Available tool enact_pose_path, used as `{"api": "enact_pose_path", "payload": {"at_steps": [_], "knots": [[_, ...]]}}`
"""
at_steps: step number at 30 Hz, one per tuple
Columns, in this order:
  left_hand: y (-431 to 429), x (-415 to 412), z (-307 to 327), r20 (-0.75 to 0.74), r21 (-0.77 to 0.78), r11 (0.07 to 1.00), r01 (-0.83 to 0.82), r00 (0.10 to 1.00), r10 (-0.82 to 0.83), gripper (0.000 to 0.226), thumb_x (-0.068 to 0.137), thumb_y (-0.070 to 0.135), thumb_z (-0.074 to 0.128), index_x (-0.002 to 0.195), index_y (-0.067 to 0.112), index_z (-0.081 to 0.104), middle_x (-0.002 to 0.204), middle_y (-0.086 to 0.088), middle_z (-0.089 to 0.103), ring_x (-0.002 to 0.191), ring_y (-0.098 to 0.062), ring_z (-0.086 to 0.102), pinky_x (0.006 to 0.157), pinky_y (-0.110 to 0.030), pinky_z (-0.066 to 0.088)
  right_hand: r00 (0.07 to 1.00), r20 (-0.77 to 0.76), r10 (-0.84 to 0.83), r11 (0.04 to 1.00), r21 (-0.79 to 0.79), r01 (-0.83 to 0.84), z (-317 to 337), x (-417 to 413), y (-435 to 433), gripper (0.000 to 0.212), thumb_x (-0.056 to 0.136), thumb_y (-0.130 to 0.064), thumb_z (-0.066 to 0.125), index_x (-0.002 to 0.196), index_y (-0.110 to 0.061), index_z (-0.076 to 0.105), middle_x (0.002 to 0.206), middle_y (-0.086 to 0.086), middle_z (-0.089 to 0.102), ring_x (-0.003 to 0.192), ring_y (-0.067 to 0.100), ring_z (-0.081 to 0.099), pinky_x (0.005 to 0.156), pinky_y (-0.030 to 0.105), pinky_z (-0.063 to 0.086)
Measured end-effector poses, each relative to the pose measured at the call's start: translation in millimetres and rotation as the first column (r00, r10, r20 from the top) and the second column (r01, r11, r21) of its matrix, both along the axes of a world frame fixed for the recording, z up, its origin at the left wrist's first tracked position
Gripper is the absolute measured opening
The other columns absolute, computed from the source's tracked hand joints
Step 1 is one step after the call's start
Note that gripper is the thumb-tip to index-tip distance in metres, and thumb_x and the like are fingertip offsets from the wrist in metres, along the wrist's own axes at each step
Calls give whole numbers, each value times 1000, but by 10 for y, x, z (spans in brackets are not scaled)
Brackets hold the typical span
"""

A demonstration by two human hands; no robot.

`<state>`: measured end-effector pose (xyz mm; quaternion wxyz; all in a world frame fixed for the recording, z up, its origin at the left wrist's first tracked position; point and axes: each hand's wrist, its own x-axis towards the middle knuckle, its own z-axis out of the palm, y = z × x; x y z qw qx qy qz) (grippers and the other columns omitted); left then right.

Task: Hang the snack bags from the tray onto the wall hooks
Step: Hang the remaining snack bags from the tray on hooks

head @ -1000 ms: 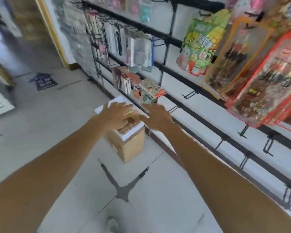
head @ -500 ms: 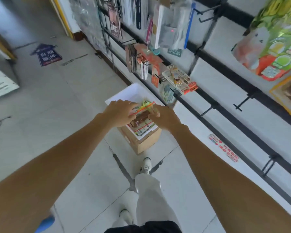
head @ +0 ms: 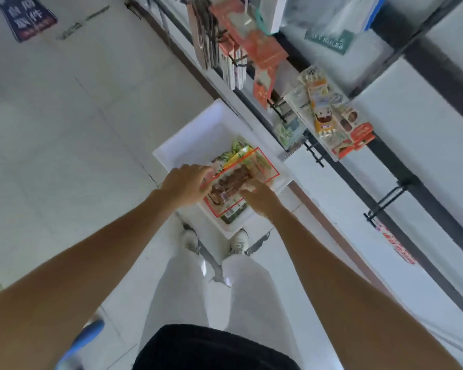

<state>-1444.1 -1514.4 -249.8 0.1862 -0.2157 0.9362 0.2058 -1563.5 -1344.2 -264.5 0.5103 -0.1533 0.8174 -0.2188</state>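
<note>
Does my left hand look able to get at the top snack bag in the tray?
Likely yes. The red-edged snack bag lies topmost in the tray, uncovered, and the left hand is on its left edge; the right hand touches the opposite side.

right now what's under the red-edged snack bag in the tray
A green and yellow bag shows beneath its far end, a dark barcoded pack at its near end. The red-edged bag, left hand and right hand hide the rest.

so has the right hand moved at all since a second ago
Yes. Against the white tray, the right hand has come from the tray's wall-side edge in over it, onto the red-edged snack bag.
</note>
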Motion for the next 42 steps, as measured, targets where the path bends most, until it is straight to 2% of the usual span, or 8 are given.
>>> {"api": "enact_pose_path", "payload": {"at_steps": [5,9,14,16,22,27,35,42], "knots": [[-404,-150,-847,126,233,968,-88,990,60,52,97,28,56,147,22,42,140,-7,56,124,-26,56,101,-39,45,925,159,-345,938,87,335,-811,40,-271,55,93,-42,62,141,-19,47,129,7,60,115,30,59,104,49,47],[-536,-259,-1257,197,454,879,-147,978,62,53,97,27,56,148,24,40,144,-4,51,127,-21,53,108,-38,42,863,111,-492,862,201,465,-1238,187,-358,49,93,-34,62,138,-19,49,95,3,62,78,19,57,73,30,47],[-656,-337,-1569,253,473,876,-94,967,-32,59,96,21,60,150,22,36,147,-7,49,133,-21,48,109,-31,38,744,66,-665,739,196,644,-1538,212,-462,73,93,-30,62,154,-17,25,127,6,55,91,21,51,72,31,40],[-664,-363,-1669,287,498,859,-118,957,-35,62,95,20,60,151,23,33,147,-7,48,130,-22,51,108,-33,41,629,87,-772,631,214,745,-1608,255,-489,78,90,-27,65,154,-15,21,111,5,55,86,21,50,63,31,39],[-706,-403,-1809,304,515,841,-166,953,1,57,91,14,64,144,23,44,138,-4,53,114,-20,58,95,-29,43,276,176,-945,310,208,928,-1671,334,-554,33,89,-17,71,121,-11,63,82,-1,57,77,17,53,72,30,46],[-777,-437,-1677,329,505,844,-181,944,6,59,84,8,71,137,17,47,123,-2,60,111,-20,58,76,-25,47,158,308,-938,213,153,965,-1443,433,-602,13,94,-5,63,103,-14,60,95,9,64,74,20,61,62,31,52],[-812,-509,-943,347,640,723,-260,937,30,22,93,14,65,114,8,63,97,1,68,80,-8,67,63,-15,51,233,249,-940,239,-4,971,-811,583,-417,19,94,1,53,95,-18,56,94,13,67,87,35,72,93,61,53],[-654,-430,179,223,712,676,-190,974,39,24,100,32,53,115,19,65,96,1,73,88,-18,69,78,-30,50,287,339,-896,201,-268,942,278,911,-234,19,94,6,50,92,-12,51,87,10,68,70,20,71,88,53,52]]}}
